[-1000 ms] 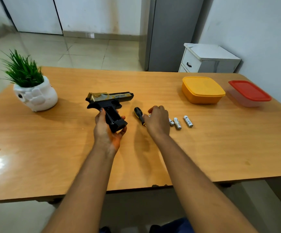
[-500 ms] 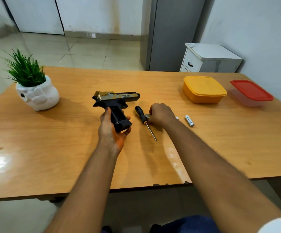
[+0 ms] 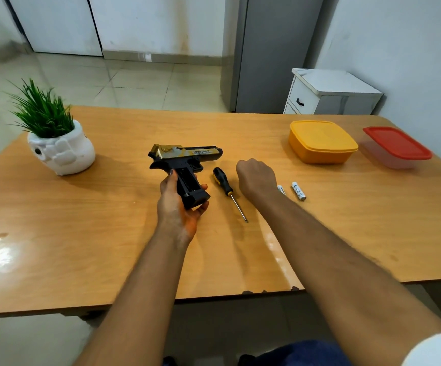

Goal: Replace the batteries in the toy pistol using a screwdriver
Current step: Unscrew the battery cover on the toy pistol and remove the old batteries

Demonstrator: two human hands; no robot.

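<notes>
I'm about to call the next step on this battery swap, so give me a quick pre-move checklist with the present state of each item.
1. Toy pistol steadied: ok, the left hand holds its grip.
2. Battery bay open: ok, the grip shows an open cavity; whether cells sit inside, cannot tell.
3. Screwdriver out of the way: ok, it lies free on the table between the hands.
4. Right hand holding a battery: cannot tell, its fingers curl away from the camera.
5. Spare batteries within reach: ok, two show just right of that hand, one partly hidden.
</notes>
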